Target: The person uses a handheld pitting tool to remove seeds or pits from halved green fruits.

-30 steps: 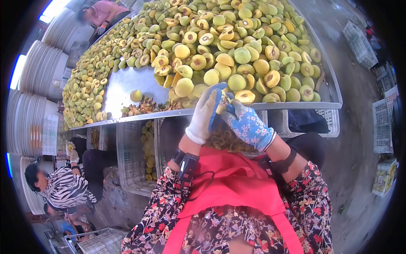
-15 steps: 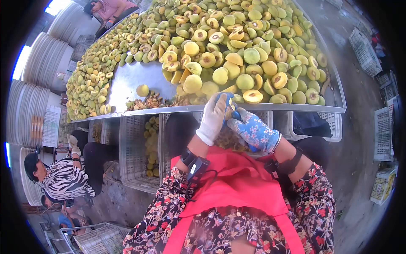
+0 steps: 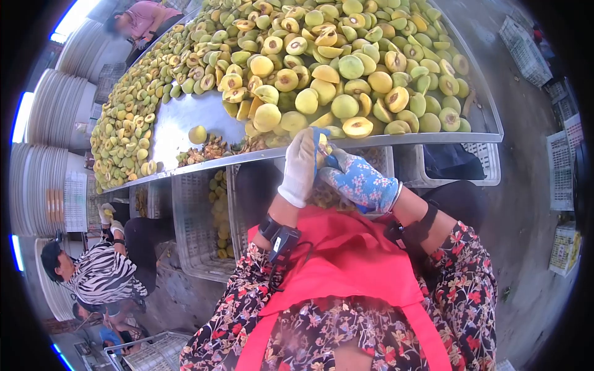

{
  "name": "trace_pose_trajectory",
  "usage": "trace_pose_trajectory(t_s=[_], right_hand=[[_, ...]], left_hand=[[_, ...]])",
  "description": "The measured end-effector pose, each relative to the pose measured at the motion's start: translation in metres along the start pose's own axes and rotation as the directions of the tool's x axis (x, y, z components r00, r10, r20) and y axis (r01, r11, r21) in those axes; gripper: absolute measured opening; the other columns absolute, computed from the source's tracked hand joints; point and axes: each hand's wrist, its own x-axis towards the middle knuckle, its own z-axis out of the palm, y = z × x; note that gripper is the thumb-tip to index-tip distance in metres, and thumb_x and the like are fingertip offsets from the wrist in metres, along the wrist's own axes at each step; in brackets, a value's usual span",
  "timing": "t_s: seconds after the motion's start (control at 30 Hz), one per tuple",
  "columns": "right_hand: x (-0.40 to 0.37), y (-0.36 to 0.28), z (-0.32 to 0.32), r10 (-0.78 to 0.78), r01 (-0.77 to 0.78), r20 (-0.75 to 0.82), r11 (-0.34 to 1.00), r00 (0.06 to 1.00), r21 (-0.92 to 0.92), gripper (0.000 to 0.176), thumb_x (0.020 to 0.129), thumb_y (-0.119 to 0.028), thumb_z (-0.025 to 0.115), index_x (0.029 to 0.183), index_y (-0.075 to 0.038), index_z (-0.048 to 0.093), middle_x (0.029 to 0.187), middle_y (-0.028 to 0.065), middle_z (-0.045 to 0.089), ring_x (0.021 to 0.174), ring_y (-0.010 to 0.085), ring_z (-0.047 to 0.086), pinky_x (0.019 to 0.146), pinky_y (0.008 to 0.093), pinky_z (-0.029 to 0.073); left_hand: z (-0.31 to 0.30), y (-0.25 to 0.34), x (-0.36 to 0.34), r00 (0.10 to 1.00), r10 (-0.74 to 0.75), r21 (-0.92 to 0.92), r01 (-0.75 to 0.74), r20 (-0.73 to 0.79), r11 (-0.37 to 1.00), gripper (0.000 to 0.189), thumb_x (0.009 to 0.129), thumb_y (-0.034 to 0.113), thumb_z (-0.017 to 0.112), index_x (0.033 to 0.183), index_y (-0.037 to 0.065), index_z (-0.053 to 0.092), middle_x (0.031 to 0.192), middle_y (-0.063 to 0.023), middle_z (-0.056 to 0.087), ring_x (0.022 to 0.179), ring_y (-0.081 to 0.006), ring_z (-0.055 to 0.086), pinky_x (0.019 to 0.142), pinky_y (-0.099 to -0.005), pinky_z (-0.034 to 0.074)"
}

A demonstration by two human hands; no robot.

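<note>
1. Closest to the camera is a red apron (image 3: 340, 266) over floral sleeves, with both forearms reaching forward.
2. The left hand (image 3: 299, 168), in a white and blue glove, is gripping a yellowish piece of fruit (image 3: 323, 143) right by the near rim of the table.
3. The right hand (image 3: 362, 182), in a blue flowery glove, has its fingertips bunched up at that same piece. Something small and dark shows there, but I can't tell what it is or if the hand is gripping it.
4. Below the rim, a crate (image 3: 198, 207) with fruit inside sits off to the left, and a white crate (image 3: 492, 166) with dark material (image 3: 455, 162) in it is on the right.
5. On the metal table (image 3: 213, 112), one round fruit (image 3: 197, 135) sits beside some brownish scraps (image 3: 213, 148). Beyond and around is a big fruit pile (image 3: 371, 59), lots of it halved.
6. Left of the table, a person in a zebra-striped top (image 3: 102, 272) sits near tall stacks of trays (image 3: 38, 185).
7. Way at the back left, there's a person in pink (image 3: 148, 20).
</note>
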Motion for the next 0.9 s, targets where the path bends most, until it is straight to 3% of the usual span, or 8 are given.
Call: trace_pose_trajectory(t_s=[0.1,0.17,0.27,0.5,0.6,0.7,0.83,0.9], right_hand=[[0.001,0.003,0.002,0.041,-0.061,0.084,0.968,0.996,0.243,0.027,0.097,-0.026,0.057,0.111,-0.003,0.053,0.073,0.0056,0.059,0.048,0.0145,0.055,0.046,0.03,0.047],[-0.003,-0.004,0.002,0.152,-0.205,0.158,0.886,0.976,0.416,0.018,0.097,-0.027,0.058,0.098,-0.009,0.053,0.069,0.0016,0.054,0.045,0.012,0.05,0.043,0.0274,0.043],[-0.01,-0.01,0.001,0.131,-0.246,0.23,0.763,0.964,0.598,0.012,0.097,-0.025,0.058,0.1,-0.015,0.052,0.066,-0.0024,0.047,0.046,0.0097,0.043,0.042,0.0238,0.034],[-0.008,-0.001,-0.001,0.101,-0.399,0.417,0.552,0.903,0.732,0.016,0.1,-0.027,0.055,0.092,-0.014,0.054,0.065,-0.0049,0.043,0.045,0.0072,0.038,0.041,0.0215,0.03],[-0.003,0.002,0.002,0.099,-0.394,0.409,0.537,0.907,0.746,0.018,0.098,-0.028,0.057,0.089,-0.013,0.053,0.062,-0.0015,0.047,0.042,0.0097,0.042,0.039,0.0269,0.035],[-0.005,-0.001,0.007,0.112,-0.384,0.386,0.522,0.916,0.762,0.015,0.101,-0.026,0.054,0.092,-0.014,0.054,0.063,-0.0053,0.042,0.045,0.007,0.037,0.041,0.0219,0.031],[-0.003,-0.003,0.016,0.081,-0.208,0.209,0.679,0.974,0.704,0.012,0.1,-0.025,0.055,0.099,-0.013,0.053,0.065,-0.0038,0.045,0.045,0.0085,0.041,0.041,0.0235,0.034],[-0.005,-0.007,0.02,0.088,-0.154,0.132,0.735,0.987,0.661,0.014,0.099,-0.025,0.056,0.103,-0.012,0.052,0.066,-0.0027,0.047,0.045,0.0095,0.044,0.041,0.0243,0.036]], left_hand=[[0.003,-0.002,0.001,0.982,0.171,0.246,-0.146,-0.082,0.958,0.043,0.106,0.037,0.046,0.118,-0.001,0.06,0.103,-0.009,0.066,0.088,-0.0158,0.066,0.08,-0.0291,0.054],[0.011,0.002,-0.002,0.973,0.215,0.163,-0.2,-0.08,0.966,0.042,0.106,0.035,0.046,0.12,-0.003,0.059,0.103,-0.0108,0.067,0.09,-0.0169,0.066,0.082,-0.0301,0.054],[0.008,0.003,-0.003,0.969,0.247,0.041,-0.247,0.007,0.968,0.047,0.104,0.037,0.051,0.126,-0.004,0.054,0.105,-0.0144,0.067,0.095,-0.0193,0.066,0.085,-0.0321,0.054],[0.008,0.007,-0.002,0.965,0.234,-0.091,-0.224,0.119,0.97,0.057,0.1,0.045,0.055,0.129,-0.004,0.053,0.104,-0.0143,0.067,0.094,-0.0192,0.066,0.085,-0.0314,0.054],[0.01,0.009,-0.003,0.968,0.233,-0.081,-0.226,0.098,0.971,0.06,0.1,0.049,0.053,0.129,-0.004,0.054,0.103,-0.0139,0.067,0.094,-0.019,0.065,0.084,-0.031,0.054],[0.014,0.009,-0.002,0.968,0.245,-0.069,-0.241,0.053,0.968,0.062,0.1,0.052,0.05,0.128,-0.003,0.054,0.101,-0.0137,0.068,0.094,-0.0189,0.065,0.083,-0.0303,0.054],[0.019,0.005,0.0,0.973,0.226,-0.136,-0.23,-0.048,0.964,0.06,0.103,0.051,0.045,0.128,-0.003,0.055,0.099,-0.0136,0.068,0.094,-0.0203,0.066,0.081,-0.0302,0.055],[0.016,-0.005,0.004,0.99,0.089,-0.362,-0.121,-0.105,0.924,0.058,0.104,0.048,0.043,0.128,-0.003,0.055,0.098,-0.0134,0.068,0.093,-0.0214,0.067,0.079,-0.0307,0.056]])
